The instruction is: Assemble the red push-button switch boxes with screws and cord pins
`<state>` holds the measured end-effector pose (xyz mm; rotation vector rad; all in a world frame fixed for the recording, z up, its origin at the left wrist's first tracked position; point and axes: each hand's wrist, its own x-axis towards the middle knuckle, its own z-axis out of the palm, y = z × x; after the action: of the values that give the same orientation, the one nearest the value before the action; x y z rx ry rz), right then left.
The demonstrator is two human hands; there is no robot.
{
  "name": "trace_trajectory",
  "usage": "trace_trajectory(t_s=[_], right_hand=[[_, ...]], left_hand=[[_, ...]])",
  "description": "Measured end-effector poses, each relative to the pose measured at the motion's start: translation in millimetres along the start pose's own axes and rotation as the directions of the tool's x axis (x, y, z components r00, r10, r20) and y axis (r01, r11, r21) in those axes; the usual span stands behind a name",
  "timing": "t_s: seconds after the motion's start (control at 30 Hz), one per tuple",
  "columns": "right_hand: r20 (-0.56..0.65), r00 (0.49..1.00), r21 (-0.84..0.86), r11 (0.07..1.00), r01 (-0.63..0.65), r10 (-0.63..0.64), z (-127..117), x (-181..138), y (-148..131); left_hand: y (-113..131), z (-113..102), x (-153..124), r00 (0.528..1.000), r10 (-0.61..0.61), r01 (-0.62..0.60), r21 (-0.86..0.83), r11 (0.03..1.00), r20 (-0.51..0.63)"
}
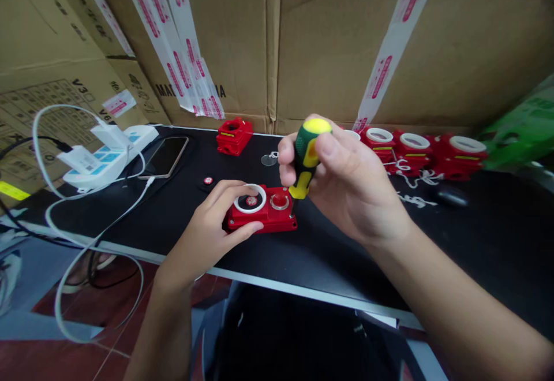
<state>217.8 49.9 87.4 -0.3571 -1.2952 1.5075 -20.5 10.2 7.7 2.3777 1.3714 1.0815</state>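
On the black table lies a red housing (272, 219) with a white ring (262, 203) and a red button (279, 199) on its top. My left hand (216, 219) grips the housing at its left end, thumb along the front side and fingers behind the ring. A short green and yellow screwdriver (308, 153) is held upright in my right hand (346, 173), fingers wrapped round the handle. Its tip points down at the housing's right end, by a corner screw; whether it sits in the screw is hard to see.
A small red box (234, 136) stands behind, near a clear disc (269, 160) and a small black cap (208, 181). Several red housings (415, 150) with white strings line the back right. A phone (165, 157) and a power strip (110, 156) with cables occupy the left. Cardboard boxes (320, 52) wall the back.
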Motion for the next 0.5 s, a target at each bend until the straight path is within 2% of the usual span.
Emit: trace_trajectory(t_s=[0.17, 0.5], right_hand=[[0.001, 0.997, -0.048, 0.996, -0.076, 0.076, -0.9, 0.8, -4.6], [0.008, 0.996, 0.0, 0.996, -0.09, 0.09, -6.2, 1.0, -3.1]], left_hand=[[-0.5, 0.2, -0.3, 1.0, 0.013, -0.013, 0.007, 1.0, 0.002], [-1.6, 0.7, -2.0, 1.0, -0.022, 0.022, -0.002, 1.0, 0.014]])
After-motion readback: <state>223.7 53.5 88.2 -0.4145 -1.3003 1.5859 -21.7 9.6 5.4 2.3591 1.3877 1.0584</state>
